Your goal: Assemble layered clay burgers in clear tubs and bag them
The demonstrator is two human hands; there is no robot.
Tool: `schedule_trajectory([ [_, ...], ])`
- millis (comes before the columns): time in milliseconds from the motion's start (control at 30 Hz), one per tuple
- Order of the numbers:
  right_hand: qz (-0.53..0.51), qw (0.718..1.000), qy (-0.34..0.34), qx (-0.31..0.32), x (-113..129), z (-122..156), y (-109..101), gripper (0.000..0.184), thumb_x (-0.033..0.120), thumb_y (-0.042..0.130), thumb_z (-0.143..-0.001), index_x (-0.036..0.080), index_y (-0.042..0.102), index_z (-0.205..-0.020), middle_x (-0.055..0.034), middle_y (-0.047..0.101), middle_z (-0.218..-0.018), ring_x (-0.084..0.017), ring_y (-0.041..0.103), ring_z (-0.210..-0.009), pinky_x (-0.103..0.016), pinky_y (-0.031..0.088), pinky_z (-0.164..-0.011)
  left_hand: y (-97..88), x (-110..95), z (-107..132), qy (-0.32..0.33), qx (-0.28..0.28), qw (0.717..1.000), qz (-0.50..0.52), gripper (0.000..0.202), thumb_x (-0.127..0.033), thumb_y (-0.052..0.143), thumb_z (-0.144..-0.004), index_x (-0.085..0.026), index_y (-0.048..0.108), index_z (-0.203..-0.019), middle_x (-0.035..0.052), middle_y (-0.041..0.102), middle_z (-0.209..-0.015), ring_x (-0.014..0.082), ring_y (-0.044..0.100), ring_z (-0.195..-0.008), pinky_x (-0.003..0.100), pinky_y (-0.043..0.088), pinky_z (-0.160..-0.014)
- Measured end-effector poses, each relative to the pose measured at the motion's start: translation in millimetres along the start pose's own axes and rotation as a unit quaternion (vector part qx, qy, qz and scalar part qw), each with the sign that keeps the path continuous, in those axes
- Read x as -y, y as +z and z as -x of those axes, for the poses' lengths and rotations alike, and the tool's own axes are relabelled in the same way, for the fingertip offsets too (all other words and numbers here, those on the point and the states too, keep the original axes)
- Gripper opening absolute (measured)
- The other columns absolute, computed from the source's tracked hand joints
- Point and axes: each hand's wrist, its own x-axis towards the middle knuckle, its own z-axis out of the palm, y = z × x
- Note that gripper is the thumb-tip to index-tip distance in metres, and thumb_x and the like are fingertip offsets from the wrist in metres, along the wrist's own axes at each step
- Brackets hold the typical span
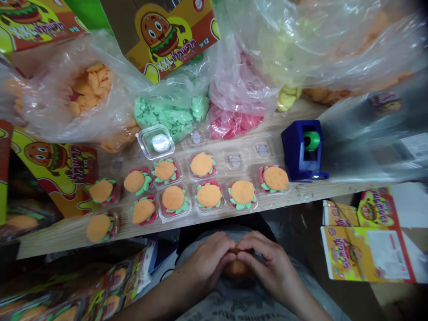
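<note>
My left hand and my right hand meet in front of my body, below the table edge. Fingertips and thumbs of both pinch the top of an orange-topped candy burger; its lower part is dark and blurred, so I cannot tell whether a plastic box surrounds it. On the table nearest my hands stand candy burgers in clear plastic boxes, among them one with an orange bun and another. Red and green layers show under their buns.
Behind the boxes lie bags of orange pieces, green pieces and pink pieces. A clear lid leans near the green bag. A blue tape dispenser stands right. Printed cartons lie lower right.
</note>
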Motion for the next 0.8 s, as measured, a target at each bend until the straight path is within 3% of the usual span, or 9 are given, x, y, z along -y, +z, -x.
schedule_trajectory([
  [433,-0.077,0.992,0.095,0.032,2,-1,-5,0.013,0.026,0.061,-0.077,0.018,0.061,-0.066,0.002,0.059,-0.068,-0.012,0.054,-0.069,-0.021,0.039,-0.065,-6.0,-4,-4,0.032,0.062,0.997,-0.04,0.015,-0.018,0.033,-0.089,-0.017,0.047,-0.085,0.0027,0.051,-0.079,0.0122,0.045,-0.071,0.021,0.035,-0.064],
  [667,-0.189,0.969,0.155,0.036,1,-5,-3,0.018,0.032,0.06,-0.076,0.016,0.056,-0.07,0.0028,0.052,-0.065,-0.01,0.047,-0.065,-0.021,0.036,-0.061,-14.2,-7,-12,-0.059,0.091,0.994,0.016,0.019,-0.027,0.033,-0.09,-0.018,0.048,-0.084,0.0004,0.052,-0.079,0.0112,0.046,-0.071,0.019,0.037,-0.066],
  [800,-0.15,0.98,0.129,-0.008,1,0,0,0.014,0.03,0.058,-0.077,0.016,0.057,-0.075,0.0027,0.049,-0.071,-0.009,0.046,-0.07,-0.021,0.034,-0.064,-17.6,-6,-8,-0.101,0.066,0.992,0.035,0.017,-0.032,0.038,-0.089,-0.018,0.046,-0.085,0.0004,0.052,-0.083,0.0115,0.047,-0.076,0.019,0.037,-0.068],
])
